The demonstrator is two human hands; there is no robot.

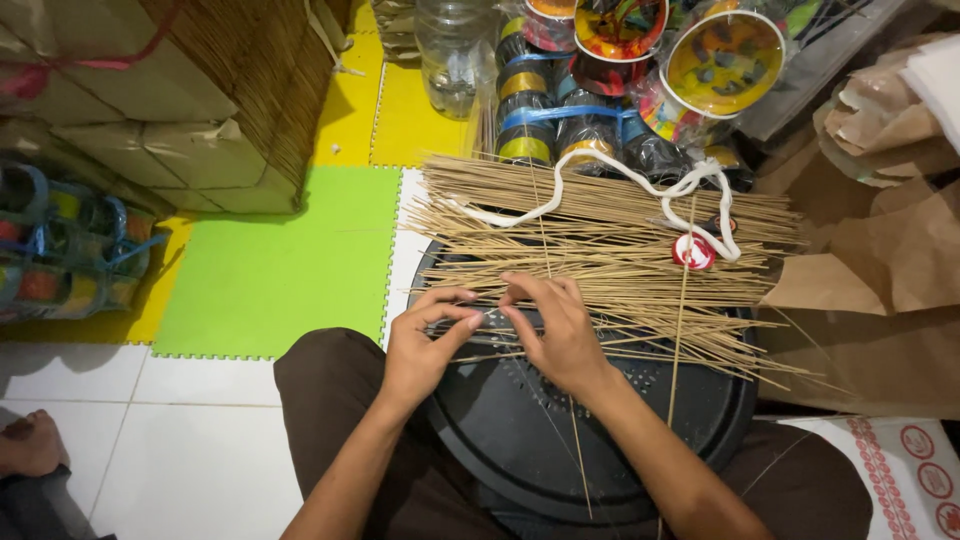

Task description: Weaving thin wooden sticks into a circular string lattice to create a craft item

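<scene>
Left hand: the left hand (425, 345) sat at the near edge of the sticks, thumb and forefinger pinched narrow on what looked like one thin stick; the stick itself was too fine to make out for sure.
Right hand: the right hand (560, 335) lay just beside it, fingertips nearly meeting the left's, fingers curled down and pressing on the sticks.
Sticks: a broad heap of thin tan sticks (610, 250) lay mostly crosswise over the far half of the tray, a few strays pointing towards the person.
Tray: a round black tray (520, 440) rested on the lap, its near half bare.
Cord: a white cord (560, 190) snaked across the top of the heap, ending near a small red-and-white disc (694, 252).
Cups: colourful paper cups (722, 60) and dark rolls with blue and yellow bands (527, 120) were stacked just beyond the sticks.
Bottle: a clear plastic bottle (450, 50) stood beside the rolls.
Floor: a green foam mat (280, 260) lay to the left, yellow mats beyond it, white tiles nearer.
Paper: crumpled brown paper (880, 240) was piled on the right.
Boxes: paper-wrapped bundles (130, 110) sat far left.
</scene>
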